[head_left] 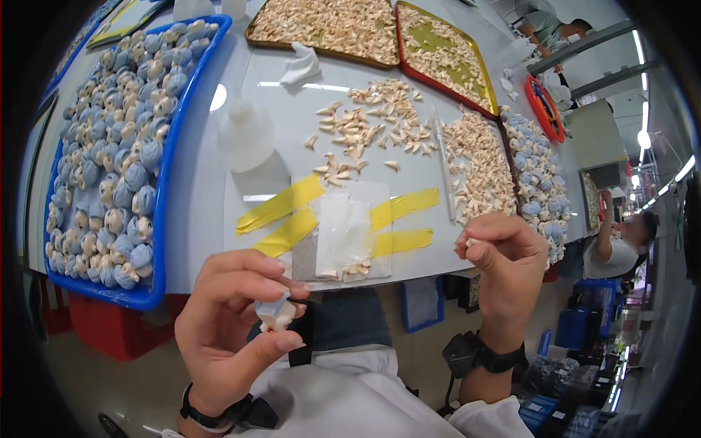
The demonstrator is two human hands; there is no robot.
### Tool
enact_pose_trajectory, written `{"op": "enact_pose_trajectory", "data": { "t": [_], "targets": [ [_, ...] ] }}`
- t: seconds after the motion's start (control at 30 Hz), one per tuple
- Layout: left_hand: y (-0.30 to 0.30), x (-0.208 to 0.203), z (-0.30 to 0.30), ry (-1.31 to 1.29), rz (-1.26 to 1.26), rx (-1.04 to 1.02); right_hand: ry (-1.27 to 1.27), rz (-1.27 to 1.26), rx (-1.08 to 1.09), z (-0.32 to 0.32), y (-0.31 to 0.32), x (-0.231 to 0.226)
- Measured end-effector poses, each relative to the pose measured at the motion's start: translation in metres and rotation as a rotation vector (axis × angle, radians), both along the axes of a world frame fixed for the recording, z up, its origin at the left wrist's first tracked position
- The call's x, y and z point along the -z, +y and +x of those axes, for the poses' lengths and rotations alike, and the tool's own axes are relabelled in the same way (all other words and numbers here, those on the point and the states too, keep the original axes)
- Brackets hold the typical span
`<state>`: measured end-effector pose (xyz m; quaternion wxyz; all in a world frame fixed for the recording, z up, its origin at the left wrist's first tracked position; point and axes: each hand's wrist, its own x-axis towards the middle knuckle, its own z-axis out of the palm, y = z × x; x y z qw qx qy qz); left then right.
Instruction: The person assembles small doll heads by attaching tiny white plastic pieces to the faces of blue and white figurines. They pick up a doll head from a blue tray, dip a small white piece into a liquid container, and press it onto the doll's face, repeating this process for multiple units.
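Between the thumb and fingers of my left hand (223,317) is a small doll head (276,312) with pale blue hair and a cream face. My right hand (511,255), raised to the right of it, pinches a tiny cream piece (472,242) at its fingertips; most of that piece is hidden. Beyond my hands, a white paper pad (337,226) lies at the table's near edge, flanked by strips of yellow tape (281,204). A few small cream pieces (356,270) rest at its near end. Further off, pointed cream pieces (365,124) are scattered on the table.
A blue tray (162,241) full of blue-haired heads stands at left. Near it are a white bottle (246,139) and a crumpled cloth (300,64). Trays of cream pieces (321,25) line the back; more heads (537,175) lie at right. Another person (613,244) sits far right.
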<state>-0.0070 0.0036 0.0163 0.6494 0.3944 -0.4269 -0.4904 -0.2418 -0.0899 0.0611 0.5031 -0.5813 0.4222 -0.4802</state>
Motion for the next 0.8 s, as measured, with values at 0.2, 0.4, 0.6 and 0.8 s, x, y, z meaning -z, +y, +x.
{"op": "enact_pose_trajectory", "data": {
  "t": [0.2,0.4,0.6,0.8],
  "targets": [
    [0.001,0.007,0.007,-0.158,-0.064,0.018,0.097,-0.127,0.018,0.027,-0.003,0.002],
    [0.001,0.005,0.003,-0.049,0.01,0.047,0.401,-0.424,-0.094,0.048,-0.003,0.013],
    [-0.003,0.011,0.016,-0.227,-0.094,0.14,0.716,-0.77,-0.087,0.051,-0.003,0.013],
    [-0.006,0.006,-0.003,0.278,0.096,0.189,0.715,-0.81,-0.102,0.057,-0.002,0.014]
  ]
}}
